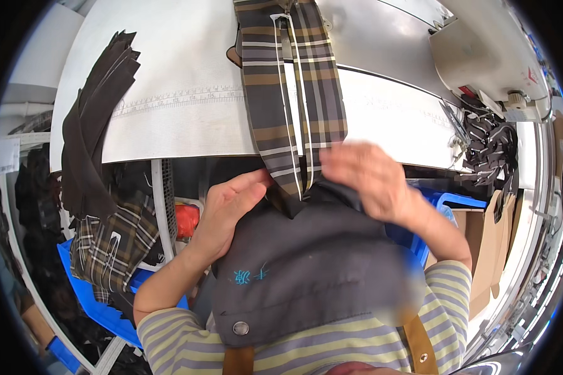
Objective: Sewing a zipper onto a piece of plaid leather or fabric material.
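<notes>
A long plaid fabric panel (pixel 325 81) in grey, brown, black and white lies over the table's front edge, its pointed near end hanging toward my lap. Down its middle runs a long opening edged with white strips (pixel 281 75). At the panel's left edge is my left hand (pixel 226 209), fingers stretched out, thumb apart, fingertips reaching the cloth. My right hand (pixel 375 178) is at the right edge, its fingertips against or just over the plaid; motion smears them. Below both hands spreads the dark grey apron (pixel 300 262) I wear.
On the white table (pixel 187 134), dark fabric strips (pixel 97 125) drape over the left edge. A sewing machine (pixel 481 56) stands at right, near scissors (pixel 455 122) and a pile of small dark pieces (pixel 491 140). A blue bin (pixel 84 294) at lower left bears plaid pieces (pixel 112 244). Cardboard (pixel 491 244) stands at right.
</notes>
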A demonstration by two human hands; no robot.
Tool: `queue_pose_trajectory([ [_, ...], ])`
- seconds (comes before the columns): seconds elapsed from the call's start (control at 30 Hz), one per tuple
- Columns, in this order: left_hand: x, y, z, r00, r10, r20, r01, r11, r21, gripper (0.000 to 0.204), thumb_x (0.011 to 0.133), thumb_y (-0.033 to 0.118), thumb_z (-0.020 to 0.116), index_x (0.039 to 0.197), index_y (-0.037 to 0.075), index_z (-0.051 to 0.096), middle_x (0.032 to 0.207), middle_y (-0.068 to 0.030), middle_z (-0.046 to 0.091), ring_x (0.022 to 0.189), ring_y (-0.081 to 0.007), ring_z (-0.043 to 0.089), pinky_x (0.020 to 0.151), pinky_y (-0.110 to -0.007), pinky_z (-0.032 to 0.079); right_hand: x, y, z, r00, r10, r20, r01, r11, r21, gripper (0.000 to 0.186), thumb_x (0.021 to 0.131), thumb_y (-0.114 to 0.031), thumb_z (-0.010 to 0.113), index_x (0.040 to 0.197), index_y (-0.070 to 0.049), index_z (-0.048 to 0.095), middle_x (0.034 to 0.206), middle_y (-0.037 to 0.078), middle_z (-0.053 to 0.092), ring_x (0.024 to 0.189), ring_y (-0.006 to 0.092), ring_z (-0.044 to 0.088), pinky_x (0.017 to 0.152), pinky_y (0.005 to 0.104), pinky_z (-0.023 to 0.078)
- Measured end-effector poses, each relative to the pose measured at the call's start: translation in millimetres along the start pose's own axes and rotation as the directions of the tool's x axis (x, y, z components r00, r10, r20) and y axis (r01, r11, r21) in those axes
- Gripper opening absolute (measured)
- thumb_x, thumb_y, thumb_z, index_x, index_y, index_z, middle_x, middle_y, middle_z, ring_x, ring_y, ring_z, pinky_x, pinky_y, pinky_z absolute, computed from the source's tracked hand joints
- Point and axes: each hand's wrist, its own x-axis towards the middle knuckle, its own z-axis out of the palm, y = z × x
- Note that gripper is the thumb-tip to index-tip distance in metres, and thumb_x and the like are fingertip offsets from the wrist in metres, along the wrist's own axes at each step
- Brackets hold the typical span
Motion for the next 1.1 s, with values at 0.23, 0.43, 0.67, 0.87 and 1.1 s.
queue_pose_trajectory([
  [0.23, 24.4, 5.2, 8.5, 0.979, -0.205, -0.015, 0.200, 0.967, -0.159, 0.028, 0.094, 0.020, 0.053, 0.103, -0.003, 0.065, 0.098, -0.0031, 0.066, 0.093, -0.0064, 0.056, 0.085, -0.022, 0.040, -29.5, -30.1, 44.3, 0.943, 0.329, 0.054, -0.331, 0.903, 0.274, 0.036, 0.076, -0.022, 0.074, 0.104, -0.002, 0.063, 0.101, 0.014, 0.065, 0.096, 0.0298, 0.061, 0.087, 0.0412, 0.045],
  [0.43, 26.3, -2.6, 4.0, 0.983, -0.172, 0.063, 0.177, 0.982, -0.069, 0.024, 0.082, -0.001, 0.053, 0.102, -0.005, 0.065, 0.096, -0.0052, 0.068, 0.085, -0.0085, 0.061, 0.079, -0.025, 0.047, -15.2, -55.0, 68.6, 0.989, 0.037, 0.145, -0.066, 0.978, 0.200, 0.020, 0.071, -0.008, 0.073, 0.084, -0.003, 0.059, 0.070, 0.007, 0.053, 0.064, 0.0241, 0.056, 0.064, 0.0347, 0.044],
  [0.67, 38.0, -36.6, -16.6, 0.995, 0.005, 0.098, -0.014, 0.996, 0.088, 0.025, 0.078, -0.002, 0.061, 0.103, 0.000, 0.065, 0.098, -0.0062, 0.068, 0.093, -0.0153, 0.062, 0.090, -0.029, 0.045, -26.4, -20.7, 116.5, 0.982, -0.033, 0.186, 0.155, 0.702, -0.695, 0.014, 0.078, -0.010, 0.052, 0.088, -0.003, 0.060, 0.058, -0.003, 0.038, 0.053, 0.0111, 0.043, 0.052, 0.0289, 0.040],
  [0.87, 104.9, -93.5, -48.0, 0.938, 0.251, -0.240, -0.124, 0.887, 0.445, 0.034, 0.080, 0.010, 0.068, 0.111, -0.003, 0.060, 0.116, -0.0109, 0.061, 0.107, -0.0200, 0.056, 0.095, -0.031, 0.042, -19.9, 33.8, 133.1, 0.952, 0.109, 0.285, 0.112, 0.743, -0.659, 0.047, 0.082, -0.016, 0.054, 0.125, 0.002, 0.053, 0.067, 0.006, 0.057, 0.056, 0.0133, 0.054, 0.048, 0.0255, 0.042],
  [1.1, 41.7, -46.6, -56.9, 0.998, -0.008, 0.062, -0.061, 0.087, 0.994, 0.033, 0.085, 0.028, 0.064, 0.101, -0.001, 0.066, 0.092, -0.0248, 0.065, 0.092, -0.0387, 0.062, 0.081, -0.042, 0.049, -2.2, -18.4, -5.5, 0.902, 0.187, 0.388, -0.304, 0.915, 0.266, 0.028, 0.085, -0.014, 0.063, 0.108, 0.001, 0.060, 0.082, 0.015, 0.065, 0.076, 0.0334, 0.064, 0.069, 0.0408, 0.052],
])
